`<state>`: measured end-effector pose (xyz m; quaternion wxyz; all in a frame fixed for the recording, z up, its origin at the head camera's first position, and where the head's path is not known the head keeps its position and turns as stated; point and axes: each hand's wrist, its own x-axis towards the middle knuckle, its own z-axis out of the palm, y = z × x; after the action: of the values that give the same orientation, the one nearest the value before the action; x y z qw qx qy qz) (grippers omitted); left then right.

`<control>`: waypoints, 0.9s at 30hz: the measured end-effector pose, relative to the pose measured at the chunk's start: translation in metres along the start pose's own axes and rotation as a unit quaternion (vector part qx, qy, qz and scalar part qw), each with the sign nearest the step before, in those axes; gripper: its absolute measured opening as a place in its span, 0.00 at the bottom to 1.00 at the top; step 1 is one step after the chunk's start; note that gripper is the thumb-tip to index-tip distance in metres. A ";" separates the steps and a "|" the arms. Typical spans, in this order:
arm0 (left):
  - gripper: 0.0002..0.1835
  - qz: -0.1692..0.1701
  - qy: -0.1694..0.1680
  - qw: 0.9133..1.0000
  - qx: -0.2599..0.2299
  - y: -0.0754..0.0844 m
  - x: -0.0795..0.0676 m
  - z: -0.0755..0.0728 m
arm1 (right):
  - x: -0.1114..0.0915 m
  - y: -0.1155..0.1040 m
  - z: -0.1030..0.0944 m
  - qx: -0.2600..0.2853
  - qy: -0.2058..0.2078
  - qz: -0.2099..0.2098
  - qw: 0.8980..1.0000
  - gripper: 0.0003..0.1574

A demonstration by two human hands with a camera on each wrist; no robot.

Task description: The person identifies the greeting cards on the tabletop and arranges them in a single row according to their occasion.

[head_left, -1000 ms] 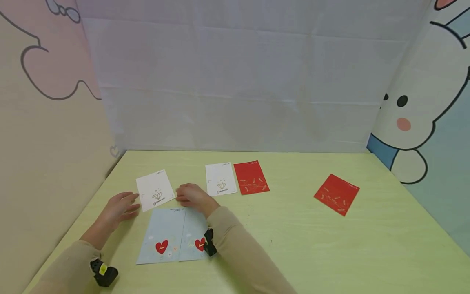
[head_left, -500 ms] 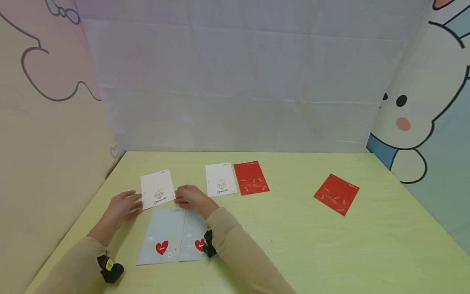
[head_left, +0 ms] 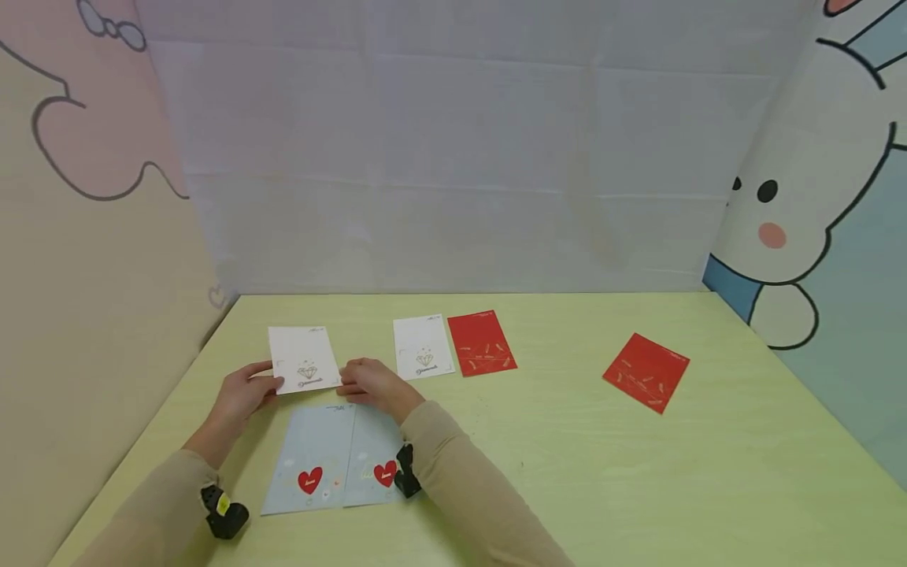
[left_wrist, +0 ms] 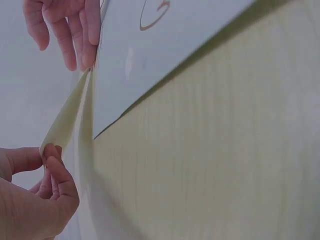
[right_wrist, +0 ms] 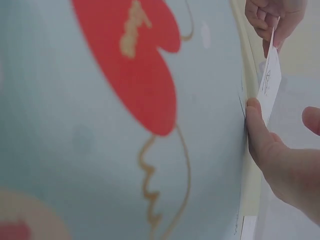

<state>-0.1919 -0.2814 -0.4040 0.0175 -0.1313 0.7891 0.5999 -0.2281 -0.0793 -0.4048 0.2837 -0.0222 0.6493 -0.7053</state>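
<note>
While two blue panels (head_left: 312, 441) lie side by side nearest the person, the right sleeve crossing above one of them, both hands are at the white card (head_left: 301, 352) just beyond their far edges. The left hand (head_left: 244, 391) pinches its near left corner, thumb against fingers. The right hand (head_left: 373, 386) is at the near right corner, its fingers nearly straight and the thumb held apart; fingertips seem to touch the card without gripping it. So the card lies between the hands, near edge running from one to the other, long axis pointing mostly away from the person. That edge looks raised off the table (head_left: 567, 472); whether the far edge rests there I cannot tell. Off to the right lies one red card (head_left: 646, 374), set askew; farther back, a second white card (head_left: 423, 344) sits just beside another red card (head_left: 483, 344).
</note>
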 end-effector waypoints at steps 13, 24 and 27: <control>0.30 0.018 -0.019 0.999 -0.038 0.010 -0.006 0.018 | -0.008 -0.008 -0.023 -0.030 0.023 -0.020 0.999 0.21; 0.29 0.026 -0.041 0.998 -0.043 0.028 -0.016 0.038 | -0.022 -0.014 -0.044 -0.055 0.055 -0.037 0.996 0.13; 0.29 0.023 -0.047 0.998 -0.035 0.033 -0.019 0.044 | -0.025 -0.014 -0.052 -0.060 0.060 -0.041 0.996 0.13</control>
<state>-0.1872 -0.2282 -0.3814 0.0360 -0.0855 0.7684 0.6332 -0.2329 -0.0221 -0.3911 0.2132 -0.0233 0.7049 -0.6761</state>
